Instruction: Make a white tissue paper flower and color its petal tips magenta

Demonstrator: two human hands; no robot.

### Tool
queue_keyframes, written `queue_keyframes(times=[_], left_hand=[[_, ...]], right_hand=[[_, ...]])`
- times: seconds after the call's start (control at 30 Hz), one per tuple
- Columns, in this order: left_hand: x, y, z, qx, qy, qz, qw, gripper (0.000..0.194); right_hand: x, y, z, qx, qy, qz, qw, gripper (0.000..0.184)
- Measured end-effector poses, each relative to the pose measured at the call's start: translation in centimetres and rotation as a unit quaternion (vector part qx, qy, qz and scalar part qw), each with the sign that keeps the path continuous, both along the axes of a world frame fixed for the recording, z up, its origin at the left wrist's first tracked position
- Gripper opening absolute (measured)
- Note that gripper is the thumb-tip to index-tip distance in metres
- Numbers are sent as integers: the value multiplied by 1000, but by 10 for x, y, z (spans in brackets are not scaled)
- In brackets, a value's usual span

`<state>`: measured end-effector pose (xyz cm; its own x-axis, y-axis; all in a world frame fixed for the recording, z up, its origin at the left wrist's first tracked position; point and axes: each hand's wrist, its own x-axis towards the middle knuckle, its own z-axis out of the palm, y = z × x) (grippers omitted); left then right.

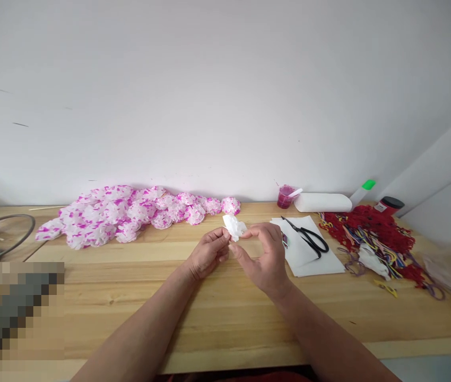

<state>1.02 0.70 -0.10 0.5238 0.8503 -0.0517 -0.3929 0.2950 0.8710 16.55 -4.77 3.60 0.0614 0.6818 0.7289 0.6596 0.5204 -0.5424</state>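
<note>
My left hand point(210, 251) is closed in a pinch on the base of a small white tissue paper flower point(233, 227), above the middle of the table. My right hand point(264, 255) is curved around the flower's right side. Its forefinger touches the edge of the paper, while the thumb reaches below it, apart from the forefinger. Behind the flower, one pink-spotted paper pompom point(231, 205) sits by the wall. A long heap of similar white-and-magenta pompoms point(106, 215) stretches to the left.
Right of my hands, black-handled scissors point(309, 236) lie on white paper sheets point(309, 265). A cup of magenta liquid point(285, 197) and a white rounded object point(323, 202) stand by the wall. Red and multicoloured yarn point(384, 228) lies farther right. A cable point(30, 228) loops at far left.
</note>
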Motion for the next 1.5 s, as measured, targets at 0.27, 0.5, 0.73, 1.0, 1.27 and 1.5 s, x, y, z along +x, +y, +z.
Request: queue_keyframes(times=[0.27,0.5,0.73,1.0,1.27,1.5], left_hand=[[6,-2,-3,80,142,83,983,35],[5,2,-5,221,254,215,917,26],[1,4,-5,236,257,215,912,24],[6,2,-4,73,100,140,982,35],[13,-9,4,-24,-27,114,993,37],[17,-15,3,-66,-81,95,990,34]], right_hand=[[1,13,-15,-28,-24,-38,999,7],[1,10,-14,-47,-43,-37,997,6],[1,7,-11,-29,-99,-23,994,11],[4,0,0,0,-2,12,1000,16],[1,8,-9,-277,143,104,944,55],[-8,4,-8,-134,97,95,982,17]])
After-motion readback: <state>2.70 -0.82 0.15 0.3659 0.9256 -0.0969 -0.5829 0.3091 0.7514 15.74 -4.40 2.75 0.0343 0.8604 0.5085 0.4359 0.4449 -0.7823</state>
